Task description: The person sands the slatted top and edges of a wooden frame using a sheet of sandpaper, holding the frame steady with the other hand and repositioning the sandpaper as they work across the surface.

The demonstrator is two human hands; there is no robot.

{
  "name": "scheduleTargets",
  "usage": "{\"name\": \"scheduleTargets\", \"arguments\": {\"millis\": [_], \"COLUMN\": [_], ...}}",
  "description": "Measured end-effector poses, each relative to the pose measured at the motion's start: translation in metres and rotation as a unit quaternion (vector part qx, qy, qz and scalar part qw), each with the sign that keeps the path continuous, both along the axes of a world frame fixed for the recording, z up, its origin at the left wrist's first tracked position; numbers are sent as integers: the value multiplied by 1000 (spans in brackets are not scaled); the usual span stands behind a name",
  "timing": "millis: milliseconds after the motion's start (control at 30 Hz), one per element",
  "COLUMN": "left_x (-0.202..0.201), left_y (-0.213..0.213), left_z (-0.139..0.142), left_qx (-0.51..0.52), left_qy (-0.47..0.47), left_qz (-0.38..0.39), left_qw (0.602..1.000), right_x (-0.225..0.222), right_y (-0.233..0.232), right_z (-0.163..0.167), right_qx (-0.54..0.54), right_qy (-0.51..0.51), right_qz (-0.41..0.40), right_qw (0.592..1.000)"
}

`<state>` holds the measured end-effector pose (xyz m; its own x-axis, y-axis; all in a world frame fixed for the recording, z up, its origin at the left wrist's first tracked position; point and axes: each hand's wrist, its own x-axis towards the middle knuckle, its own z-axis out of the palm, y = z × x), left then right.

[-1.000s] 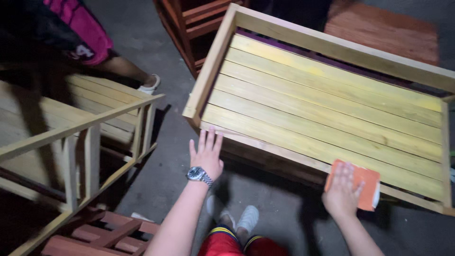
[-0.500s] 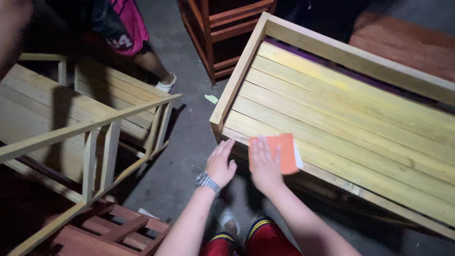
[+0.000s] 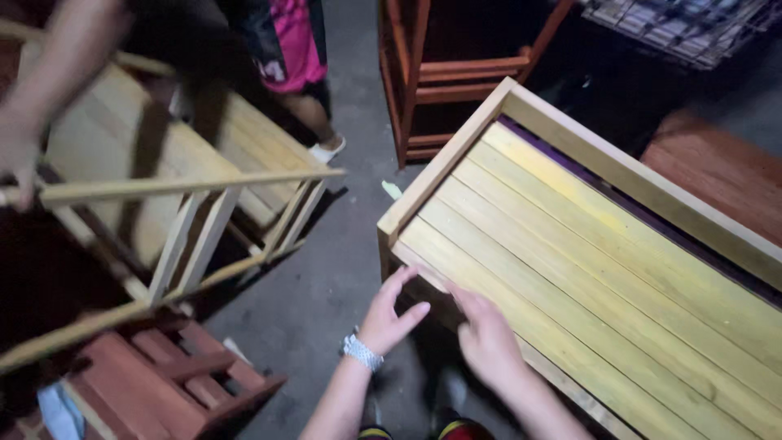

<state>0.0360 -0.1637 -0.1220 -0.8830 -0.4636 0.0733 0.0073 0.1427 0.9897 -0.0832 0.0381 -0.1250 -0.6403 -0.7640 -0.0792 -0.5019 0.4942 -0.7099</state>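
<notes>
A slatted bench of pale yellow wood fills the right half of the view, with a raised rail along its far side. My left hand, with a metal watch on the wrist, hovers at the bench's near left corner with its fingers spread and nothing in it. My right hand rests palm down on the front slat beside it. Blur hides what lies beneath that palm. No orange pad shows.
Another person in pink shorts stands at the top left, one hand on the rail of a pale wooden frame. Red-brown furniture sits at the bottom left and top centre. A wire crate is top right. Grey concrete floor lies between.
My right hand slid left along the front edge of the bench to my left hand, and the orange pad it held has gone out of sight. The view shifted left.
</notes>
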Motion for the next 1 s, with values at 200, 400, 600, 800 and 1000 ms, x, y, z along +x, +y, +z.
{"name": "scheduleTargets", "arguments": {"millis": [200,400,600,800,1000], "left_x": [-23,-10,-53,-101,-113], "left_y": [23,55,72,121,104], "left_z": [6,-28,-65,-80,-72], "left_qx": [192,-123,-159,-30,-44], "left_qy": [-79,-178,-175,-137,-189], "left_qz": [-34,302,398,378,389], "left_qw": [978,928,886,915,900], "right_x": [-84,-133,-143,-134,-135], "right_y": [-25,-42,-17,-10,-14], "right_z": [7,-20,-39,-45,-41], "right_qx": [-108,-20,190,212,223], "right_qy": [-471,-59,194,215,217], "right_qz": [-4,85,168,193,196], "right_qw": [876,994,948,934,930]}}
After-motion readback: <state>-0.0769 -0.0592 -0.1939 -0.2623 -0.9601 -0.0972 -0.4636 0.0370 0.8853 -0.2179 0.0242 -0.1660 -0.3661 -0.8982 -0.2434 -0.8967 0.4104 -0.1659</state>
